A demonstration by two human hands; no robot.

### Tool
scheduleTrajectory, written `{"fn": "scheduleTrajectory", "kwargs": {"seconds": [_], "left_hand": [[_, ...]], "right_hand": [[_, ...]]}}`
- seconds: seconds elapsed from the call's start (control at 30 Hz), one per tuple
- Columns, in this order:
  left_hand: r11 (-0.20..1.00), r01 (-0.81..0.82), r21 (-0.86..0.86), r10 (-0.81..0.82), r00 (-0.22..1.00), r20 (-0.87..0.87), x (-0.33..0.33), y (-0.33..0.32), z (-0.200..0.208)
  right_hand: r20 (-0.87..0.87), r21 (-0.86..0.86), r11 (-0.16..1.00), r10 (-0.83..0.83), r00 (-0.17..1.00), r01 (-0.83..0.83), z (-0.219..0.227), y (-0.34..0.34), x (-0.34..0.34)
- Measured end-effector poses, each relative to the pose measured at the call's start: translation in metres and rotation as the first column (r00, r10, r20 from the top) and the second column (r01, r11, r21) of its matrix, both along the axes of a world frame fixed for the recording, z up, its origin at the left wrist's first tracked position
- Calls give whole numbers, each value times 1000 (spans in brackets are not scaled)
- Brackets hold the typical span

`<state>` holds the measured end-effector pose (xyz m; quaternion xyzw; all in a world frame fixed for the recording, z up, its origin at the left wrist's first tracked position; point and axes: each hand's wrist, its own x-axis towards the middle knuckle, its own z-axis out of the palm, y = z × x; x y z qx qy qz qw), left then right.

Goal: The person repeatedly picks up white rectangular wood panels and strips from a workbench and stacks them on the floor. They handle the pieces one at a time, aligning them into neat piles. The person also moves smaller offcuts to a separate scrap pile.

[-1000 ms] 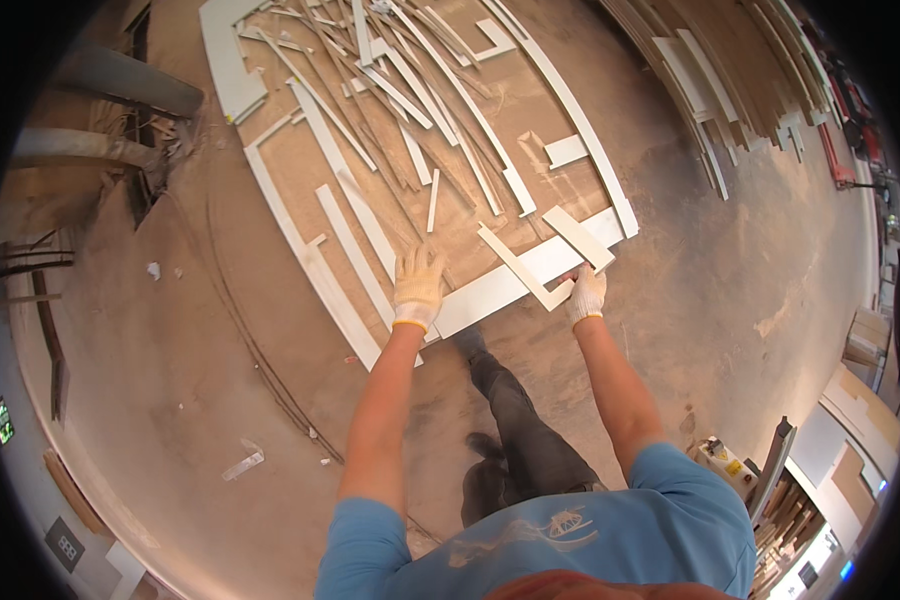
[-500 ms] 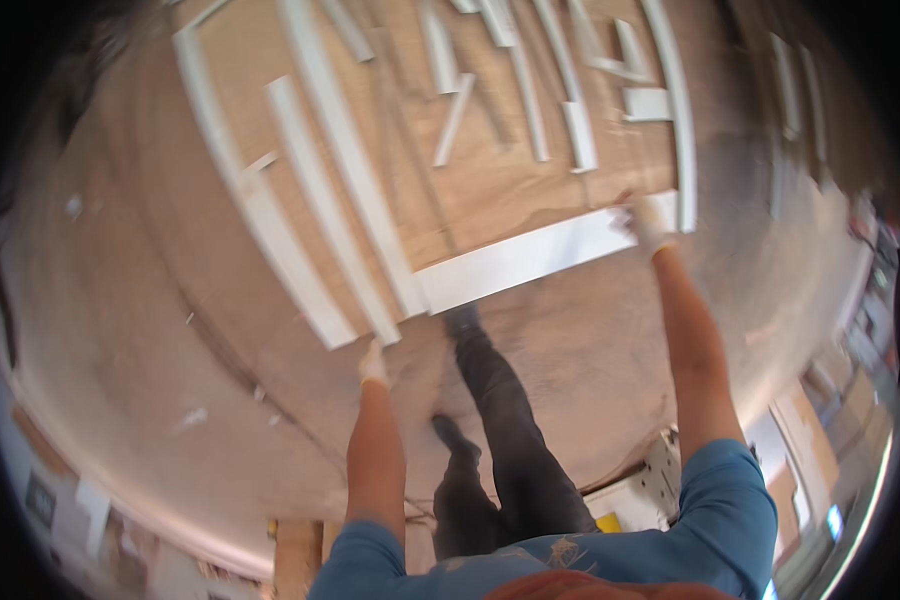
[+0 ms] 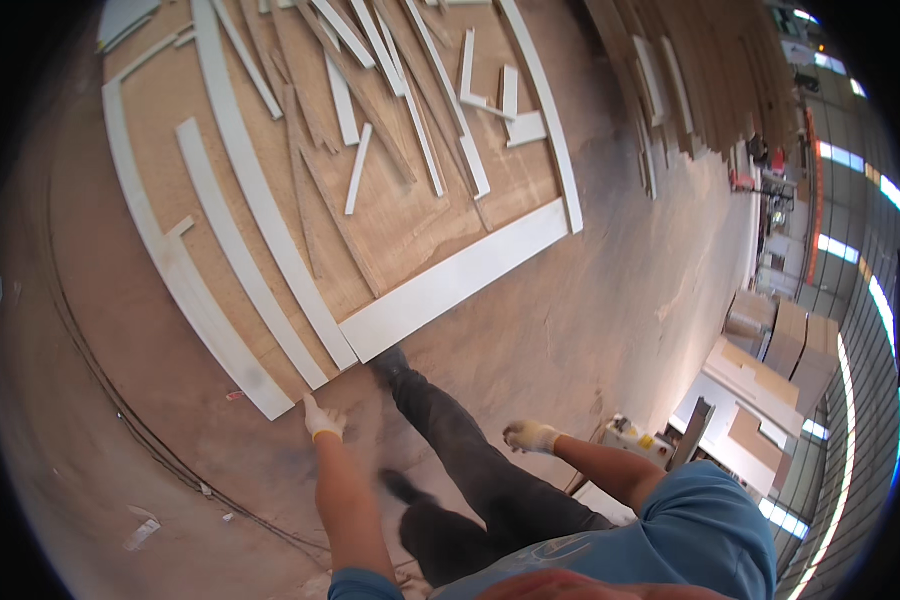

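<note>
My left hand (image 3: pixel 325 420), in a pale work glove, is at the near edge of a large wooden sheet (image 3: pixel 300 366), a finger stretched toward it. The fingertip is close to the gap between a white strip (image 3: pixel 260 270) and the wide left white strip (image 3: pixel 205 310); I cannot tell whether it touches. My right hand (image 3: pixel 532 437), gloved too, hangs in the air over the floor. Its fingers are loosely curled and apart, with nothing in them. A wide white board (image 3: pixel 460 283) lies along the sheet's near edge, meeting a long white strip (image 3: pixel 270 190) at its left end.
Loose white pieces (image 3: pixel 360 168) and thin wooden strips (image 3: pixel 335 215) lie on the sheet. Long brown boards (image 3: pixel 710 75) are stacked at far right. A pale machine (image 3: pixel 635 440) stands right of my legs. A dark cable (image 3: pixel 160 455) runs over the floor at left.
My right hand has let go of the wide white board's right end and drawn back toward my body. My left hand stays near the strip ends. The view has turned rightward.
</note>
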<state>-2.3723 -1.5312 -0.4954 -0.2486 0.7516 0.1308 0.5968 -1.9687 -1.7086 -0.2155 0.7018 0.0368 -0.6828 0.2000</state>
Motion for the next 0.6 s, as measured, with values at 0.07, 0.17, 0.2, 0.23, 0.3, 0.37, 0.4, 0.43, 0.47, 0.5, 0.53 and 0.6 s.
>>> {"fn": "scheduleTrajectory", "kwargs": {"seconds": [0.07, 0.17, 0.2, 0.23, 0.3, 0.37, 0.4, 0.43, 0.47, 0.5, 0.53, 0.6], "left_hand": [[906, 395, 152, -411, 908, 86, -30, -19, 21], [707, 529, 469, -638, 763, 100, -50, -45, 53], [682, 469, 561, -611, 787, 84, -48, -52, 69], [682, 459, 569, -601, 796, 77, -42, -66, 95], [-867, 432, 250, -395, -288, -872, -14, -66, 145], [2, 418, 908, -942, 305, -139, 19, -88, 229], [730, 193, 655, -627, 570, 531, 35, -96, 274], [893, 23, 450, -373, 599, 709, 43, -104, 320], [904, -17, 426, -319, 637, 702, 45, -105, 363], [828, 60, 557, -446, 673, 591, 43, -97, 398], [701, 123, 703, -581, 670, 462, 37, -96, 433], [347, 257, 902, -799, 585, 140, 22, -101, 491]], "right_hand": [[63, 200, 979, 24, 998, -36, 3, 29, -5], [154, 457, 879, 69, 986, -132, 19, 58, -26], [116, 516, 852, 27, 993, -84, 31, 61, -41], [79, 564, 825, -10, 997, -37, 46, 61, -61], [-193, 609, 730, -242, 951, 309, 77, 62, -121], [-512, 370, 415, -655, 555, 831, 112, 53, -193], [-409, 551, 434, -604, 684, 713, 124, 52, -221], [-212, 669, 488, -597, 773, 560, 134, 50, -246], [-81, 772, 488, -559, 825, 406, 144, 45, -254], [76, 838, 495, -523, 849, 230, 152, 39, -260], [171, 896, 439, -482, 859, 68, 159, 32, -254], [389, 860, 427, -191, 901, -280, 171, 17, -235]]}}
